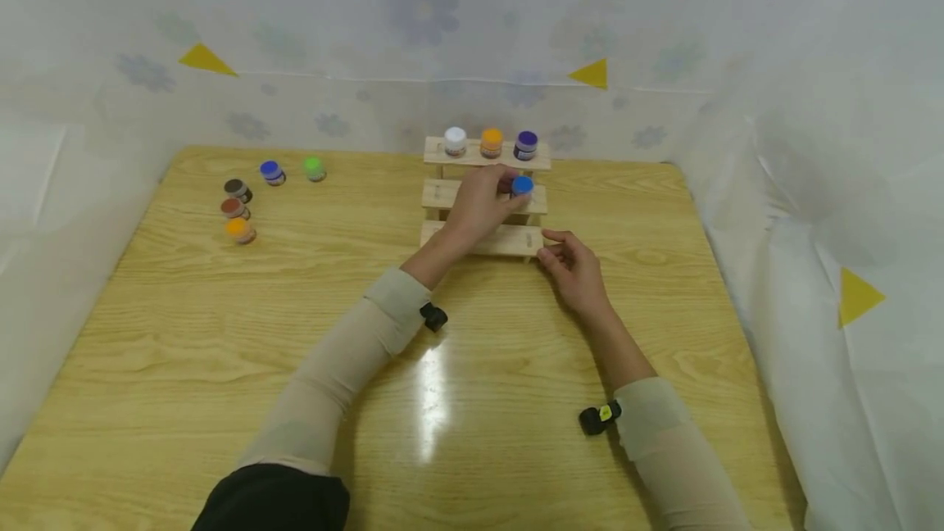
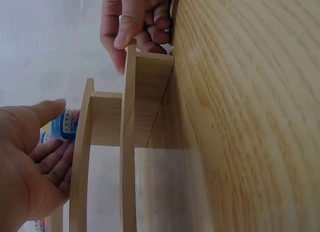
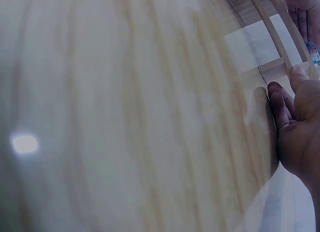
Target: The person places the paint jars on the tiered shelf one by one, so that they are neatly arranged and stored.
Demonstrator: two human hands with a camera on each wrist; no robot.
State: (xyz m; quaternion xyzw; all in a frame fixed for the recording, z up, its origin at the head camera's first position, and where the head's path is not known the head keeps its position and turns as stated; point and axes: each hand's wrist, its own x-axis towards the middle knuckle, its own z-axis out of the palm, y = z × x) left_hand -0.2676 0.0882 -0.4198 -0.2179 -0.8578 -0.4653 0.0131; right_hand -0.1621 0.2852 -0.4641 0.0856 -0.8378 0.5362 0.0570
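Observation:
A small blue paint jar (image 1: 522,186) is at the right end of the middle tier of a three-step wooden rack (image 1: 509,242). My left hand (image 1: 481,205) holds this jar between thumb and fingers; in the left wrist view, the blue jar (image 2: 69,124) has its base against the board. My right hand (image 1: 577,273) pinches the right end of the lowest tier, its thumb (image 2: 131,22) on the board's edge. On the top tier stand a white jar (image 1: 455,142), an orange jar (image 1: 491,142) and a dark purple jar (image 1: 526,146).
At the table's back left stand several more jars: green (image 1: 314,169), blue (image 1: 272,173), black (image 1: 238,190), brown (image 1: 234,209) and orange-yellow (image 1: 240,230). White patterned sheeting (image 1: 354,15) hangs behind the wooden table (image 1: 184,334) and along its sides.

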